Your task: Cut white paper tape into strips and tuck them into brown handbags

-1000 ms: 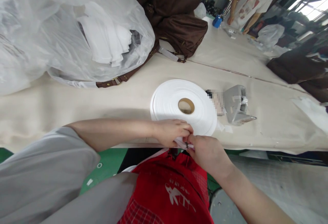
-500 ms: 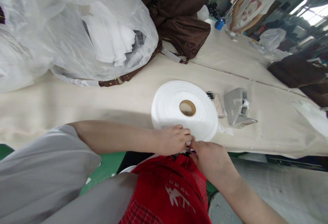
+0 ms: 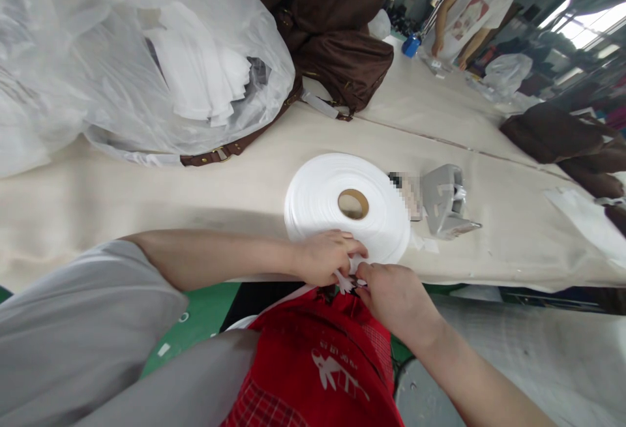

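A large roll of white strip (image 3: 313,199) lies flat on the cream table, with a brown cardboard core. At its near edge my left hand (image 3: 330,257) pinches a piece of white strip (image 3: 345,279), whose frayed end hangs below the fingers. My right hand (image 3: 394,293) is closed just to the right, almost touching the left. A small dark and purplish tool, mostly hidden by the fingers, shows in its grip; its exact kind is not clear. Below both hands is a red apron (image 3: 323,362).
Clear plastic bags with white pieces (image 3: 200,75) and brown bags (image 3: 342,62) lie at the back left. A grey tape dispenser (image 3: 443,202) stands right of the roll. More brown bags (image 3: 552,130) lie far right. Across the table stands a person (image 3: 472,16).
The hands have parted slightly, and the frayed end of white strip now shows between them. The camera view has shifted a little. The other person's hands have moved apart.
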The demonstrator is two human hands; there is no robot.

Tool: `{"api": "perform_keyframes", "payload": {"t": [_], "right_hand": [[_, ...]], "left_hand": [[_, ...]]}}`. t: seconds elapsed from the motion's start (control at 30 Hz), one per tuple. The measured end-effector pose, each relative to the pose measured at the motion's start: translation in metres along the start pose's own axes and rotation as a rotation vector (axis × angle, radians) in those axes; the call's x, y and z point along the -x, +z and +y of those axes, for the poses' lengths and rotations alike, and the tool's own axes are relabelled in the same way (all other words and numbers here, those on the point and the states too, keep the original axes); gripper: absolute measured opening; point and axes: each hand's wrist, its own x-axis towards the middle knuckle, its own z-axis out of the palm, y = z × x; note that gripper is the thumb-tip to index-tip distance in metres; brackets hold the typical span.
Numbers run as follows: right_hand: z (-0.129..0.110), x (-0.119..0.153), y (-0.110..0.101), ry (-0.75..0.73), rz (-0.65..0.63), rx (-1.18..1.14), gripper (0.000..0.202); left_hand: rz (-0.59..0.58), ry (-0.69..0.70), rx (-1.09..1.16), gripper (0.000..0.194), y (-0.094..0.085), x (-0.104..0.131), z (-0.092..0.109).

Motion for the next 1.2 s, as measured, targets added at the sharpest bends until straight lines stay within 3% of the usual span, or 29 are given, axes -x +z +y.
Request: {"api": "perform_keyframes", "payload": {"t": [0.37, 0.83, 1.2], "right_hand": [[0.001, -0.002, -0.004, -0.027, -0.062, -0.03, 0.015], [0.0, 0.016, -0.008, -0.005, -0.003, -0.029, 0.01], [-0.007, 0.007, -0.005, -0.009, -0.064, -0.023, 0.013]], "left_hand": [[-0.051, 0.022, 0.059, 0.011, -0.011, -0.002, 0.004], [-0.132, 0.021, 0.125, 0.011, -0.016, -0.003, 0.001], [-0.139, 0.024, 0.151, 0.016, -0.017, -0.004, 0.0]]}}
